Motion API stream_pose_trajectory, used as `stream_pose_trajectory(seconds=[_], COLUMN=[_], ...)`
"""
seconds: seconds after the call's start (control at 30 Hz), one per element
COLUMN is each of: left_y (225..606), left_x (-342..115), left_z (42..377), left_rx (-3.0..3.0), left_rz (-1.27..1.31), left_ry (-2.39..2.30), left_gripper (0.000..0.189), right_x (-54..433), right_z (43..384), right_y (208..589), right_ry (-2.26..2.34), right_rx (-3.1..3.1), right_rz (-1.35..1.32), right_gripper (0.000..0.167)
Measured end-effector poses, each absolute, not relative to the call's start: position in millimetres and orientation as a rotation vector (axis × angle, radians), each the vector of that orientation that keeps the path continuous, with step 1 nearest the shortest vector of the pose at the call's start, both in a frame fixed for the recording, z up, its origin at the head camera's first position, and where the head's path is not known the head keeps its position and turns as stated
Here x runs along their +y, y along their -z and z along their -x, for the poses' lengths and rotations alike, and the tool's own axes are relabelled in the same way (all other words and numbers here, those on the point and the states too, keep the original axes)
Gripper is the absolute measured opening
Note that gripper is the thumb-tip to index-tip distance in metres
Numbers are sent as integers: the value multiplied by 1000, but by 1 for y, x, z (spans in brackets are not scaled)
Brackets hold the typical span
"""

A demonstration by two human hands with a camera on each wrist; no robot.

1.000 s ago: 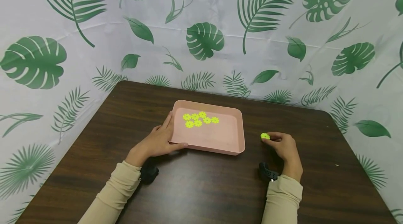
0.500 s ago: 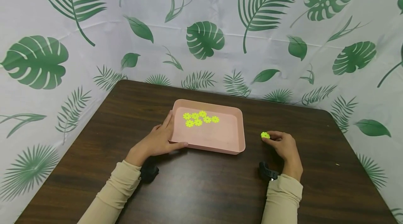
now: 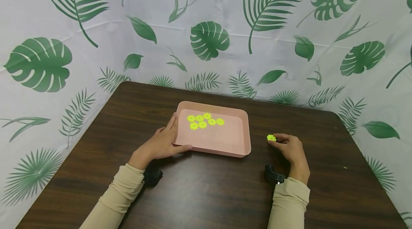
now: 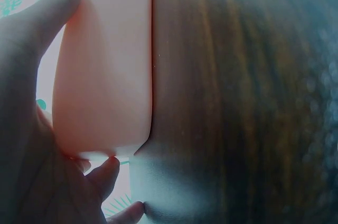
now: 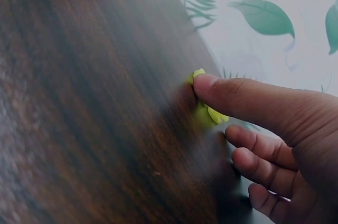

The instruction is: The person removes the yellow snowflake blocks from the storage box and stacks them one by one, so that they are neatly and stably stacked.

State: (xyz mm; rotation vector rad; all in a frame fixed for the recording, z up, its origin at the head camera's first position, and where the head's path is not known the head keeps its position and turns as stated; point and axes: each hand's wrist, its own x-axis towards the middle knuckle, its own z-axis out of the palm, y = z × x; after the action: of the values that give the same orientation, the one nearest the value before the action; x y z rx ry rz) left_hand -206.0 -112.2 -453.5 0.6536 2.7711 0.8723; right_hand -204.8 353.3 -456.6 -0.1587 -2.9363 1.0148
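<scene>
On the table a shallow pink tray (image 3: 225, 138) bears several flat yellow-green flower-shaped pieces (image 3: 202, 125), grouped in its far left part. My left hand (image 3: 164, 143) spans the tray's near left corner with fingers spread, one along the left wall and the thumb against the front wall. The left wrist view has the thumb (image 4: 58, 5) touching the tray's side (image 4: 105, 76). Right of the tray, my right hand (image 3: 291, 152) pinches one yellow-green flower piece (image 3: 271, 138) at the table. In the right wrist view the thumb partly hides that flower piece (image 5: 216, 115).
The dark wooden table (image 3: 212, 193) reaches back to a white cloth with green leaf prints (image 3: 209, 41). A tiny pale speck (image 3: 345, 167) lies at the right of the table. Black wrist gear (image 3: 152, 177) sits under each forearm.
Both hands, the tray and the flower pieces keep their places. Only a slight shift of the head view shows.
</scene>
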Motion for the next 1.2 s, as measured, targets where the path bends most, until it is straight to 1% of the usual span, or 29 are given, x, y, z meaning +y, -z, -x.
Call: stream_pose_trajectory(seconds=[0.2, 0.53, 0.7, 0.8, 0.93, 1.2], left_y=[453, 453, 454, 455, 455, 453], left_x=[-112, -114, -114, -115, -115, -116], left_z=[205, 205, 205, 206, 206, 205], left_rx=[2766, 2769, 2773, 2772, 2766, 2758], left_rz=[-655, -657, -671, -673, -667, -655], left_ry=[-878, -899, -888, -882, -879, -882], left_gripper=[123, 123, 124, 124, 124, 125], right_x=[355, 351, 346, 338, 319, 262], right_z=[205, 204, 198, 197, 201, 219], right_y=[456, 449, 439, 428, 413, 397], right_ry=[-1022, -994, -1028, -1017, -1001, -1008], right_rx=[-2935, -2962, -2882, -2826, -2788, -2676], right_rz=[163, 156, 192, 165, 95, -72], right_gripper=[49, 59, 65, 66, 63, 45])
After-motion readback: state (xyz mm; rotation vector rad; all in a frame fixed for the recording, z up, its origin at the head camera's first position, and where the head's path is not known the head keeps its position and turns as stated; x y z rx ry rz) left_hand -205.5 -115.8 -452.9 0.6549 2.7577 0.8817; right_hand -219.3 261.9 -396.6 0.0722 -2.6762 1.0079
